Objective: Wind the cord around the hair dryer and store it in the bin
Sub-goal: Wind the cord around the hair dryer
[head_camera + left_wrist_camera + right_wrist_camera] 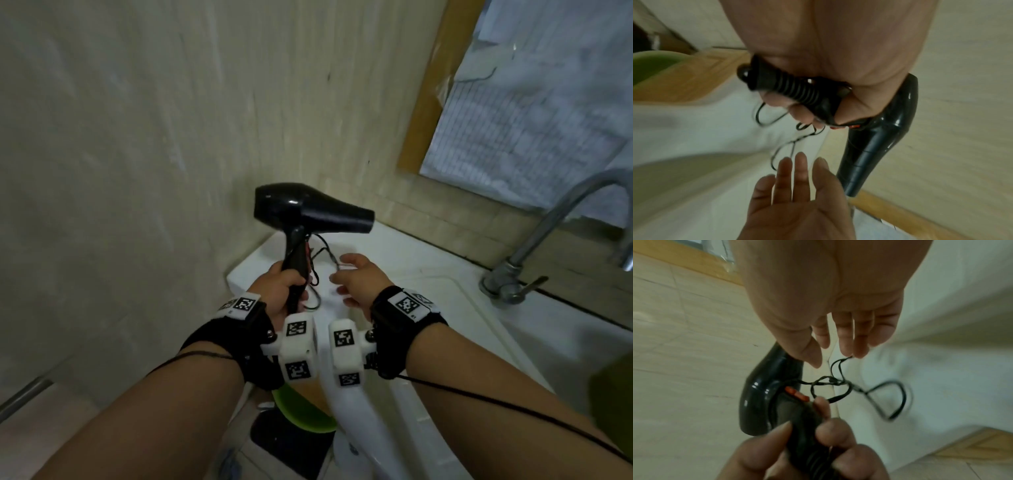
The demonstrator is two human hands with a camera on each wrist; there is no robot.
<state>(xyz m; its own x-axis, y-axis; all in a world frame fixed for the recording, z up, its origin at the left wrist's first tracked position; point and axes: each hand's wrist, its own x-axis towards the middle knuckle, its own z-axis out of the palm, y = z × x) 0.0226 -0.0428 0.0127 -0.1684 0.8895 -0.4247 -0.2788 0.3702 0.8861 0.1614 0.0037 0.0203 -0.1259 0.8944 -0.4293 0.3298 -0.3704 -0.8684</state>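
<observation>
A glossy black hair dryer (308, 209) (869, 146) (760, 394) stands upright over the corner of the white counter, nozzle pointing right. My left hand (291, 291) (797, 112) (818, 443) grips its handle just below the orange switch. The thin black cord (320, 251) (785, 146) (838, 381) hangs in loose tangled loops beside the handle. To the right of the handle is my right hand (356, 277) (797, 186) (838, 337), with straight fingers whose tips touch one loop and the thumb apart. A green bin (301, 411) (651, 65) sits low beneath my wrists, mostly hidden.
A white counter (411, 274) with a sink runs to the right, with a metal faucet (548, 240) at its back. Behind it hangs a wood-framed mirror (531, 102). A tiled wall (137, 137) closes in the left and the back.
</observation>
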